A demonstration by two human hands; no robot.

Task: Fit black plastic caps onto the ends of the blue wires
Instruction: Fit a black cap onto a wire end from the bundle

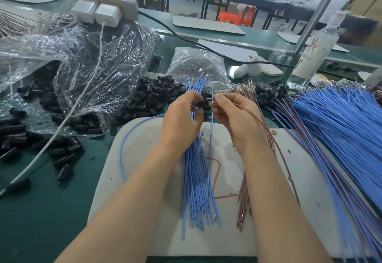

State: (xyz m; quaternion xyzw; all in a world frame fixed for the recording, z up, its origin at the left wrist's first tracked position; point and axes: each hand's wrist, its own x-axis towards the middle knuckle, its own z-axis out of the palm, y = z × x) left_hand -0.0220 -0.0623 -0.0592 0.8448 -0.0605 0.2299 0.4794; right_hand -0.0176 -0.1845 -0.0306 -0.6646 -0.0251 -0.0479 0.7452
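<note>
Holding steady above the far edge of the white mat (pixel 144 142), the left hand (pixel 182 122) has a black cap (pixel 202 104) pinched between thumb and fingertips. A sheaf of blue wires (pixel 196 180) is clamped under the same fingers, tails fanning down across the mat. Opposite it, the right hand (pixel 233 116) pinches a thin brown wire (pixel 258 118) close to its tip, which is aimed at the cap's open mouth and just about touching. Brown, mind, not blue, as far as I can make out. One blue strand stands upright between the two hands; which hand has it I can't tell. The trick here, I'd say: pinch close to the tip so the wire can't buckle, line it up dead straight with the bore, and push until it seats. Plenty of loose caps (pixel 151 97) wait just beyond the mat's far left corner.
</note>
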